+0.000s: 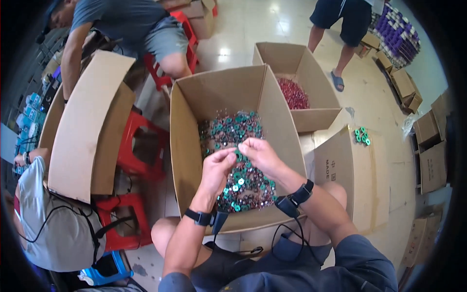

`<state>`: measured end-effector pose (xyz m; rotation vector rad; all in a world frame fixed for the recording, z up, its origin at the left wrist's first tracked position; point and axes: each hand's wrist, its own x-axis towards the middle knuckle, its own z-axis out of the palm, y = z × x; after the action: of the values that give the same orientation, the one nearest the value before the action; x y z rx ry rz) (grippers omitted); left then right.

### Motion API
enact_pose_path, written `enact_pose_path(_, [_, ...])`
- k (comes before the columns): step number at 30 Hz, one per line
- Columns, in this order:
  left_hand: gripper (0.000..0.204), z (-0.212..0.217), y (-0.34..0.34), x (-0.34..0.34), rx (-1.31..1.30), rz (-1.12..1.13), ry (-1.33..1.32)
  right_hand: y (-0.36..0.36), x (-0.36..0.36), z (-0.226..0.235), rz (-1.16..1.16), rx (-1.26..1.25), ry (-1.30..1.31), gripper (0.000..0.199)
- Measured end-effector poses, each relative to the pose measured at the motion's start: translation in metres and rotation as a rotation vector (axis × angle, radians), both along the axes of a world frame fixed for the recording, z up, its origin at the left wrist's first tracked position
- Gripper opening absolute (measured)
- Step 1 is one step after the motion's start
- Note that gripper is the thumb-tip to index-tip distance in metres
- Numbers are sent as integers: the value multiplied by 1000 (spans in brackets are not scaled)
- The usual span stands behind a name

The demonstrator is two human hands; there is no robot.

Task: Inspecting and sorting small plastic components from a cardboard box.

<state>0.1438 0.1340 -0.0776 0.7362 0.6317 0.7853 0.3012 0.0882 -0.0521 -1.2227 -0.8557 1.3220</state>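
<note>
Right there, over the middle of the big carton, both sets of fingertips come together on one small green ring (238, 155). The left hand (217, 168) has its fingers curled in narrow, thumb and forefinger nipped on the ring from the left; the right hand (261, 155) meets it from the right, fingers bent and pinched on the same piece. The two hands are touching at the tips, held just above the heap.

Below them lies a pile of green rings (238, 165) mixed with dark coppery wound bits, filling the bottom of the open cardboard box (219, 92), which stands between the person's knees. Each wrist wears a black band (302, 193) with a cable running down toward the lap.

Behind that box stands a second open box (316, 92) with a heap of red pieces (293, 93) in it. To the right, a shut carton (360, 170) serves as a small table, and a few green rings (361, 136) sit on its top, well apart from the hands.

To the left are red plastic stools (138, 146) and a loose sheet of cardboard (87, 126), with a seated person in grey (48, 228) beside it. Another person (126, 24) bends over at the top left, and a third stands at the top right in dark shorts (340, 19).
</note>
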Motion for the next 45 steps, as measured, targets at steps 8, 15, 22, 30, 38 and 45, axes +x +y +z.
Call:
enact_pose_path(8, [28,-3,-10,-1,8,6,2,-10,0,-14,28,13,-52,18])
enact_pose_path(15, [30,-2,-10,-2,37,11,7,-6,-2,-24,4,39,33,16])
enact_pose_path(22, [27,-1,-7,-2,45,63,148,-3,-9,-15,7,123,-154,15])
enact_pose_path(30, [24,-7,6,-18,-24,103,23,-1,21,-14,-71,-21,252,18])
enact_pose_path(38, [26,-15,-2,-2,-342,36,98,-2,31,-11,-67,71,482,18])
enact_pose_path(45, [33,-50,-15,9,-443,-169,394,-5,35,12,14,152,747,19])
